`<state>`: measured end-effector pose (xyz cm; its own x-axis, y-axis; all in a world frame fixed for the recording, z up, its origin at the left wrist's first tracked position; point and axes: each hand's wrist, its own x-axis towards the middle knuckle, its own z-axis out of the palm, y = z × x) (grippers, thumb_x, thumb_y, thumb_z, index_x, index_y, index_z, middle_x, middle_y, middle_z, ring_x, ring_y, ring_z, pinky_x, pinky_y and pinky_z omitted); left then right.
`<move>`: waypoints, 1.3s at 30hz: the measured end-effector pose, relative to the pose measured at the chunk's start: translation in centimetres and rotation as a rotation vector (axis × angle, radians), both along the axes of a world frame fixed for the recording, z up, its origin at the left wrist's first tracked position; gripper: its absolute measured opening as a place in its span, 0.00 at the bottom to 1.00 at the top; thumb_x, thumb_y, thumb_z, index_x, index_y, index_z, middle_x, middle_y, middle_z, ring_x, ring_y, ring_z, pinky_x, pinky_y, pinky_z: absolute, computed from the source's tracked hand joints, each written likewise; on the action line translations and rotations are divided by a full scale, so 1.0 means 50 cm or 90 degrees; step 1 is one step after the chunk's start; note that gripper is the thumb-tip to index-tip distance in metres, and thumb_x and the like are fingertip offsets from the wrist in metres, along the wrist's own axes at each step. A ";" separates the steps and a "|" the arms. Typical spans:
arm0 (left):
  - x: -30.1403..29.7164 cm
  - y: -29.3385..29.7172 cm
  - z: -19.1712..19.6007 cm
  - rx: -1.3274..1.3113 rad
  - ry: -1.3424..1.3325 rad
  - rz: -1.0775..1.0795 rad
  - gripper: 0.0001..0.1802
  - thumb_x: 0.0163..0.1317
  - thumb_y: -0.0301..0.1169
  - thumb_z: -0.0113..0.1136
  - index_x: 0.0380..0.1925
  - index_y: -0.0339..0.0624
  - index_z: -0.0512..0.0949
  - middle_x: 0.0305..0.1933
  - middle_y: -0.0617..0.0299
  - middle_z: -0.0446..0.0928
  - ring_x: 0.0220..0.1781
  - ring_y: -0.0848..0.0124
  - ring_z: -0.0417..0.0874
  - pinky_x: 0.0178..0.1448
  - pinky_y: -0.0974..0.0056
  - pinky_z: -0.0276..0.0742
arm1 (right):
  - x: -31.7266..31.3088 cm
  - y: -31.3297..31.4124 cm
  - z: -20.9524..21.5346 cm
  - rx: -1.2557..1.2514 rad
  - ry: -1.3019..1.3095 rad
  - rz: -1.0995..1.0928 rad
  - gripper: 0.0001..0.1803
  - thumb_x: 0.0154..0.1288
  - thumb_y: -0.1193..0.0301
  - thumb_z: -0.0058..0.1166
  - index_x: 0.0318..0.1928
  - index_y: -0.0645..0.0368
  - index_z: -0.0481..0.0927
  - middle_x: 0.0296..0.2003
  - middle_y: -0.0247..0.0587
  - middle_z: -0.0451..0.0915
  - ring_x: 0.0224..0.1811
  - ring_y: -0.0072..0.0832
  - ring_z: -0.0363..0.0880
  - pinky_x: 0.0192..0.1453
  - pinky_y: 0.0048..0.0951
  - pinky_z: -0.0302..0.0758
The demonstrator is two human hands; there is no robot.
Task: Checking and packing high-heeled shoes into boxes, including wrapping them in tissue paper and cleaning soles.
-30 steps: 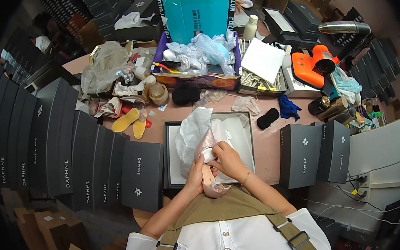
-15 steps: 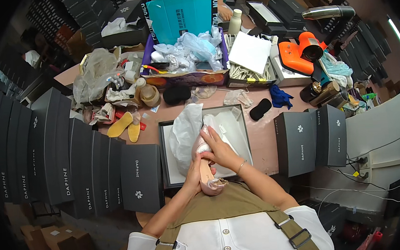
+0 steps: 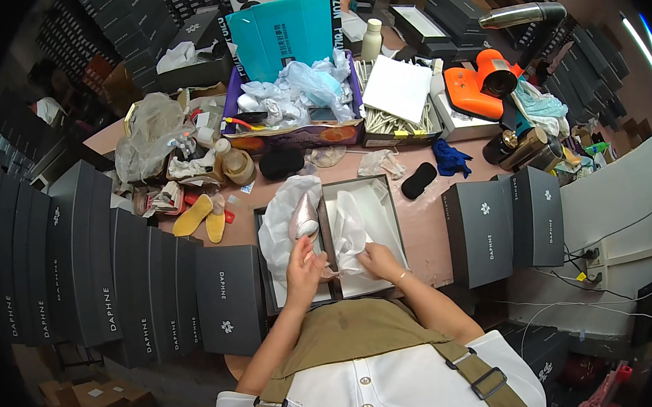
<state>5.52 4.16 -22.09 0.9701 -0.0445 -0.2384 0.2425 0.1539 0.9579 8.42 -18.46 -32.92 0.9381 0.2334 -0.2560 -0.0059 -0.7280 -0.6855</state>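
Observation:
A pale pink shoe (image 3: 304, 218) lies on white tissue paper (image 3: 276, 234) in the left half of a shallow dark-edged shoe box with a white inside (image 3: 384, 237). Over the shoe's rear part, my left hand (image 3: 305, 272) has its fingers curled round it, hiding much of the heel and strap. My right hand (image 3: 380, 262) pinches the lower end of a second bunch of white tissue (image 3: 349, 228) in the box's right half. Whether anything lies under that tissue is hidden.
Dark shoe boxes stand in a row at left (image 3: 230, 299) and at right (image 3: 480, 230). Behind the open box are yellow insoles (image 3: 197, 215), a black pad (image 3: 419, 181), a blue cloth (image 3: 452, 157), a purple carton (image 3: 290, 139) of crumpled tissue and an orange device (image 3: 474, 91).
The shoe has gone from between both hands, near my body, down onto the tissue in the box's left half. My right hand has left it and moved right to the other tissue.

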 end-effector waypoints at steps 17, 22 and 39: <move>-0.005 -0.021 0.021 -0.590 0.193 0.099 0.29 0.70 0.50 0.45 0.60 0.40 0.65 0.58 0.54 0.73 0.56 0.62 0.77 0.59 0.56 0.73 | -0.006 0.124 0.364 0.115 -0.389 0.079 0.13 0.63 0.69 0.56 0.48 0.52 0.80 0.61 0.38 0.69 0.71 0.53 0.50 0.70 0.62 0.42; -0.023 0.030 0.033 -0.442 0.148 0.136 0.30 0.69 0.49 0.49 0.60 0.38 0.65 0.59 0.54 0.72 0.57 0.63 0.76 0.59 0.56 0.73 | -0.032 0.111 0.396 0.186 -0.394 0.088 0.34 0.60 0.63 0.62 0.65 0.56 0.65 0.67 0.51 0.57 0.72 0.49 0.49 0.72 0.43 0.53; 0.072 0.004 0.023 -0.444 0.154 0.288 0.35 0.57 0.57 0.53 0.57 0.45 0.68 0.58 0.58 0.72 0.60 0.60 0.71 0.65 0.53 0.65 | -0.039 0.140 0.373 0.180 -0.359 0.329 0.28 0.57 0.72 0.58 0.60 0.56 0.69 0.56 0.49 0.72 0.54 0.44 0.74 0.58 0.37 0.71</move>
